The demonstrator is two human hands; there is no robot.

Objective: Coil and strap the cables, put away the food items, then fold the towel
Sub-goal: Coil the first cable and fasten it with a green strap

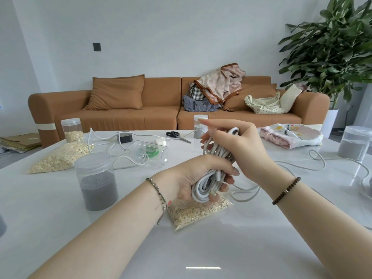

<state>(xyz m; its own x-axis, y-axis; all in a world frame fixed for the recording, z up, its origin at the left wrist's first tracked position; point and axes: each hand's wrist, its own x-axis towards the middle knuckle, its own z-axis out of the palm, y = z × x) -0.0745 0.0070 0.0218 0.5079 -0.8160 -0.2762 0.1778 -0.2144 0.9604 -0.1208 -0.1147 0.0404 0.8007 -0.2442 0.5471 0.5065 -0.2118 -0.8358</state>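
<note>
Head view: our left hand (191,178) is clenched round the lower end of the white cable coil (201,189), thumb over the front. Our right hand (241,146) curls round the top loops, its forefinger pointing straight out. The coil's long axis runs from the left hand up and away to the right hand, held just above a bag of oats (199,213) on the table (201,250). From the coil a loose tail (314,168) trails rightward over the table, so we judge the right hand is the nearer one to gather it. Green bands (152,152), probably the straps, sit in a tipped clear jar (141,151) beyond on the left. The towel (289,135) lies far right. Our fingers hide the number of loops, and the tail's end runs out of view.
</note>
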